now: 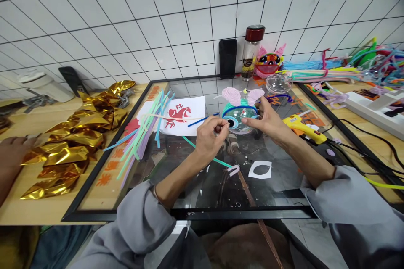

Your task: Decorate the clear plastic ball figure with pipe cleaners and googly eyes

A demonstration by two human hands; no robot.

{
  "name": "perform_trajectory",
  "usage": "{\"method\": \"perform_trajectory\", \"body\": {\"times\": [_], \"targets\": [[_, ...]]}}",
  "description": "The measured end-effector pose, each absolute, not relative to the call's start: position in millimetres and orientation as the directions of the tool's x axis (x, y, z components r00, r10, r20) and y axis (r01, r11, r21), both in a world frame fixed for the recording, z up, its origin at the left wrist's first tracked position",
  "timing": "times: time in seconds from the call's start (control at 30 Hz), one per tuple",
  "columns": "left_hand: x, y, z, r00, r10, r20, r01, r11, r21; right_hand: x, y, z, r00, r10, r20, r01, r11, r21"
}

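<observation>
A clear plastic ball sits over the glass tabletop, trimmed with green and blue pipe cleaners. Pink fuzzy ears rise from its top, and a blue ringed eye with a black centre is on its front. My right hand grips the ball from the right side, thumb across its front. Beside the eye, my left hand is closed in a pinch; whatever is between its fingertips is hidden. A dark blue pipe cleaner extends behind my left hand.
Pipe cleaners lie left on a printed sheet. To the right rests a yellow glue gun with cables. Behind stand a phone, a glass bottle and a pink decorated ball. Another person's hand is beside gold foil.
</observation>
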State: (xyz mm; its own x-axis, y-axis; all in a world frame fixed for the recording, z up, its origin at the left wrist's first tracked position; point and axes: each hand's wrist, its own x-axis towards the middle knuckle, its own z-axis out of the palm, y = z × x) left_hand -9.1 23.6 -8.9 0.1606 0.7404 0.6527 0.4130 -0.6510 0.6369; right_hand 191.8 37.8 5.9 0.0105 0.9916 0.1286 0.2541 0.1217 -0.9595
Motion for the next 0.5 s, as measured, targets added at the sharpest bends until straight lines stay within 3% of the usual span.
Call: {"method": "perform_trajectory", "body": {"times": [0.5], "targets": [[-7.5,24.1,-11.1,0.166,0.734,0.659,0.412,-0.658,0.63,186.1,33.9,15.2,-0.024,0.989,0.145,0.199,0.146,-0.969]]}}
